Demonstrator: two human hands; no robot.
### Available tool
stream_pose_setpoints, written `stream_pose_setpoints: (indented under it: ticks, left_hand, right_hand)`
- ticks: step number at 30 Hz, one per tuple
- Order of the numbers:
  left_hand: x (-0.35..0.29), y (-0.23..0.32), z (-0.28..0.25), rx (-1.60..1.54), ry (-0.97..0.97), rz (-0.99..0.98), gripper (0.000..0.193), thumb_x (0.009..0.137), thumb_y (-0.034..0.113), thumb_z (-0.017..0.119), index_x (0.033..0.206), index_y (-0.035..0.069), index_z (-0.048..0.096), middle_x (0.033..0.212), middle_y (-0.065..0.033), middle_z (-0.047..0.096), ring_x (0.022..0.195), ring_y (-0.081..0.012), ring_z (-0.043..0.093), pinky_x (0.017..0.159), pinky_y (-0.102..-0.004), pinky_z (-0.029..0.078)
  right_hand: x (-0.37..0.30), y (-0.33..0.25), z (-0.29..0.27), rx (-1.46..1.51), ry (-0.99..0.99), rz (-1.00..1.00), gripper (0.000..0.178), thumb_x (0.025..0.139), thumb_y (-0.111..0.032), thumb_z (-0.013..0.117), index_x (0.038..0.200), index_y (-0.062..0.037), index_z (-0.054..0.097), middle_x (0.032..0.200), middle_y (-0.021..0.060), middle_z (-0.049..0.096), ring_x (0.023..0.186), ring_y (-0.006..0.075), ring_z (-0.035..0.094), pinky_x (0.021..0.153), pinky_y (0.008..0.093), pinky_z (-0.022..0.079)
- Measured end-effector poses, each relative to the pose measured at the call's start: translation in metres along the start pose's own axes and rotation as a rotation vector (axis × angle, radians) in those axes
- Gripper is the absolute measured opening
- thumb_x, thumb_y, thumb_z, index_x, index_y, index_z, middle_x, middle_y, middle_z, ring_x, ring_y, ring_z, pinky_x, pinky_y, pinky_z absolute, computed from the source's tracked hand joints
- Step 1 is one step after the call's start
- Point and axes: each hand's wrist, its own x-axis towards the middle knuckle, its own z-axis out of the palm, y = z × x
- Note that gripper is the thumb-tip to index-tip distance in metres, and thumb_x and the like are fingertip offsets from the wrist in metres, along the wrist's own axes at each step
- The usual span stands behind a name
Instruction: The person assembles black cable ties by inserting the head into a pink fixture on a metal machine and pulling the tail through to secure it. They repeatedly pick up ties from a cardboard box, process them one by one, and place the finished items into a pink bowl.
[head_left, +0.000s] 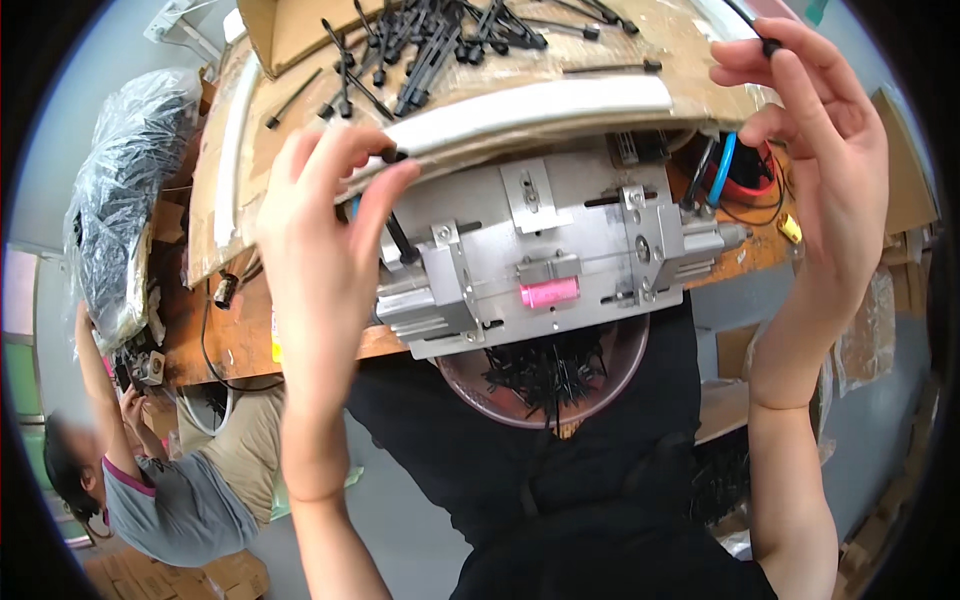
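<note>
My left hand (325, 215) is raised over the left end of a metal fixture (490, 310), with thumb and forefinger closed on a black knob-ended rod (402, 240). The rod slants down behind the thumb, and its lower knob hangs by the fixture's left block. At the upper right, my right hand (825, 130) pinches another black knob-ended rod (770, 46), which runs out of the picture's top edge. Its other fingers are loosely curled. A pink block (549, 292) sits at the front middle of the fixture, between two end blocks with cylinders.
Loose black rods (430, 60) lie on a cardboard-covered board (700, 100) edged with white foam. Below the fixture is a bowl (640, 365) of black parts. A red container (765, 180) with tools stands right. At left, another person (180, 500) works near a plastic-wrapped bundle (130, 190).
</note>
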Motion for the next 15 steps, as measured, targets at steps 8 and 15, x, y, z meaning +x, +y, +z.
stream_pose_setpoints:
  ticks: [8,15]
  left_hand:
    - [-0.136,0.09,0.046,-0.108,-0.23,-0.068,0.064,0.07,-0.011,0.057,0.133,-0.008,0.048,0.099,-0.0149,0.053,0.088,-0.0275,0.054,0.081,-0.0352,0.047]
    - [-0.13,0.096,0.063,0.08,-0.432,-0.096,0.074,0.069,-0.011,0.057,0.139,-0.011,0.036,0.099,-0.0134,0.051,0.084,-0.0238,0.051,0.08,-0.0326,0.047]
  right_hand:
    - [-0.042,0.024,-0.022,0.071,-0.056,0.064,0.031,0.101,-0.015,0.05,0.126,0.0035,0.053,0.109,0.0174,0.066,0.097,0.0196,0.066,0.064,0.0226,0.051]
    - [-0.053,0.021,-0.018,0.089,-0.044,0.072,0.03,0.102,-0.014,0.048,0.126,0.0022,0.053,0.109,0.0184,0.066,0.096,0.0195,0.066,0.063,0.0218,0.05]
